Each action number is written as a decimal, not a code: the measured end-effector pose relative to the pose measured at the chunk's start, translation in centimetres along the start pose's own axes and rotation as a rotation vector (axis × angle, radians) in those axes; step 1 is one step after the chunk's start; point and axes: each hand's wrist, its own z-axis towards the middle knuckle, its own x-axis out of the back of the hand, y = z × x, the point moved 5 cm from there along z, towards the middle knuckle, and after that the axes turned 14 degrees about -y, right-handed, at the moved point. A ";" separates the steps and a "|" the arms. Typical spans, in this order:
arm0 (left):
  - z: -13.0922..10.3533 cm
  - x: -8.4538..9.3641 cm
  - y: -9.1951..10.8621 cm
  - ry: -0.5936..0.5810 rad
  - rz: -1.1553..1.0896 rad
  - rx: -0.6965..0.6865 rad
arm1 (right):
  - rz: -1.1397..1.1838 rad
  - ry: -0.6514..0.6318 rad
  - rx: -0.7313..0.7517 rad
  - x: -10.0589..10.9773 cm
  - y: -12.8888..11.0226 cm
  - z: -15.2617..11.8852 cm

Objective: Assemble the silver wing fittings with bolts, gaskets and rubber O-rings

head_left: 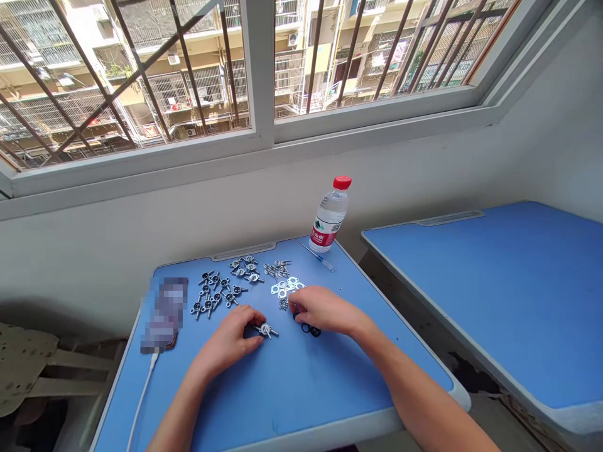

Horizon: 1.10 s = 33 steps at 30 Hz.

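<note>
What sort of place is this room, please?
Probably a small room used as a workspace, perhaps in a residential area: a blue desk bears small metal parts, another blue desk stands beside it, and the barred window faces a building with balconies.

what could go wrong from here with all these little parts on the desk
Perhaps the likeliest: the right hand is right by the tiny metal pieces and the black rings, so a careless brush could scatter or mix them.

The water bottle stands near the desk's far right edge; a knock might tip it off.

The white cable runs along the left side, so a snag could drag the phone.
</note>
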 end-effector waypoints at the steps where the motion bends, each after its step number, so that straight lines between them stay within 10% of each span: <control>1: 0.0 0.0 0.0 0.000 -0.001 0.000 | 0.004 -0.003 0.003 -0.1 0.0 0.1; 21: 0.0 -0.1 0.3 0.013 0.050 -0.032 | 0.102 0.077 0.329 -2.1 -5.2 -0.5; 33: 0.0 -0.2 0.1 0.012 0.032 -0.042 | 0.226 0.118 0.225 -2.1 -4.8 -0.2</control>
